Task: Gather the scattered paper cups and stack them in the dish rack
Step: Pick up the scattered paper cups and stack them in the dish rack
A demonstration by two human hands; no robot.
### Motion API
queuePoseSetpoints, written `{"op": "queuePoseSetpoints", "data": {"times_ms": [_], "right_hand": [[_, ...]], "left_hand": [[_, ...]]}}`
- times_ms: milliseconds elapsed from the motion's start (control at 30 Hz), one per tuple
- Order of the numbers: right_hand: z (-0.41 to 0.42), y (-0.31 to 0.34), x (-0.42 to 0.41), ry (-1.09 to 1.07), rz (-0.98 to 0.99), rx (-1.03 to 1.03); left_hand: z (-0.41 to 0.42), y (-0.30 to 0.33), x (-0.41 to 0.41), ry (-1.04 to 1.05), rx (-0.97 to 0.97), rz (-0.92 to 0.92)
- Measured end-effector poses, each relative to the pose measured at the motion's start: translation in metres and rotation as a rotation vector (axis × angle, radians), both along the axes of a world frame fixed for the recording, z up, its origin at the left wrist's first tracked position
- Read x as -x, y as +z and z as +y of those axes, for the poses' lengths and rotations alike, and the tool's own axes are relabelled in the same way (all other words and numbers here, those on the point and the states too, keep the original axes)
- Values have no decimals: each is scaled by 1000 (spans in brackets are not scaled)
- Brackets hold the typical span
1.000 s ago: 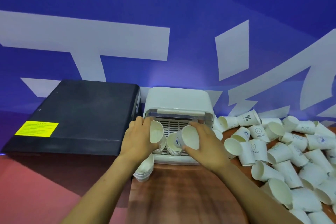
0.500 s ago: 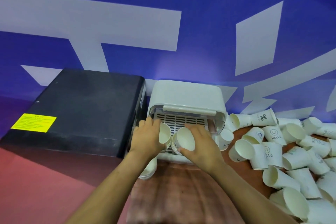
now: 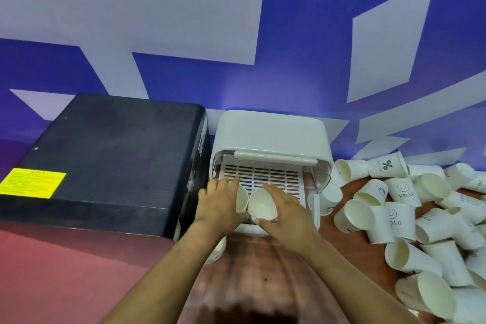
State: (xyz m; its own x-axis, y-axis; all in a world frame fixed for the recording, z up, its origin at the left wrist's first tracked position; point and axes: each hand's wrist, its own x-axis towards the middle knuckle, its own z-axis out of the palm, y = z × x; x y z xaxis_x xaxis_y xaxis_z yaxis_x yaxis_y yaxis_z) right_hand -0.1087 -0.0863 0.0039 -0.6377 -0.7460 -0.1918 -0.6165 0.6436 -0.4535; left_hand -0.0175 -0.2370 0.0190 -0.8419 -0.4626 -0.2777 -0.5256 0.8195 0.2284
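Against the left wall of the white dish rack (image 3: 271, 137) stood a black box (image 3: 105, 166) bearing one yellow label (image 3: 33, 183). Right of the rack, a pile of loose paper cups (image 3: 420, 223), too many to count, covered the table (image 3: 263, 271). At the rack's open front, the left hand (image 3: 219, 206) gripped one cup stack (image 3: 242, 201) and the right hand (image 3: 286, 214) curled around another (image 3: 261, 206).

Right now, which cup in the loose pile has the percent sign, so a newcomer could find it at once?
Start at the white dish rack against the blue wall, then look right to the pile of paper cups on the table. At the pile's far edge, by the wall, lies the percent cup on its side, alone in bearing a black percent sign; its neighbours show smiley faces and HELLO.
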Motion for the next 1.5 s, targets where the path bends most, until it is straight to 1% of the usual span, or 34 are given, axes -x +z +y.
{"op": "queuePoseSetpoints", "data": {"times_ms": [167,300,367,533,700,900,1033,1167,1300,1400,1500], "right_hand": [[0,-3,4,24,14,-20],[7,-3,5,29,-12,16],[17,-2,3,32,-10,52],[60,14,-5,-35,42,71],[121,26,-12,-162,73,81],[184,21,-28,-223,88,-21],[220,24,-12,-236,71,-33],[255,25,15,-259,55,-41],[295,21,46,-238,54,-78],[317,16,65,-219,16,-124],[333,7,75,-148,-9,-179]], "left_hand": [[-1,-6,0,6,-59,1],[4,1,-2,-1,-82,3],[12,8,-8,-10,-97,69],[44,18,-29,-117,-128,328],[81,19,-42,-205,-178,395],[133,9,-42,-290,-217,242],[162,7,-33,-306,-205,181],[186,1,-15,-228,-216,143],[233,-9,13,-162,-235,34],[267,-16,38,-116,-245,-55],[295,-27,50,-61,-285,-127]]}}
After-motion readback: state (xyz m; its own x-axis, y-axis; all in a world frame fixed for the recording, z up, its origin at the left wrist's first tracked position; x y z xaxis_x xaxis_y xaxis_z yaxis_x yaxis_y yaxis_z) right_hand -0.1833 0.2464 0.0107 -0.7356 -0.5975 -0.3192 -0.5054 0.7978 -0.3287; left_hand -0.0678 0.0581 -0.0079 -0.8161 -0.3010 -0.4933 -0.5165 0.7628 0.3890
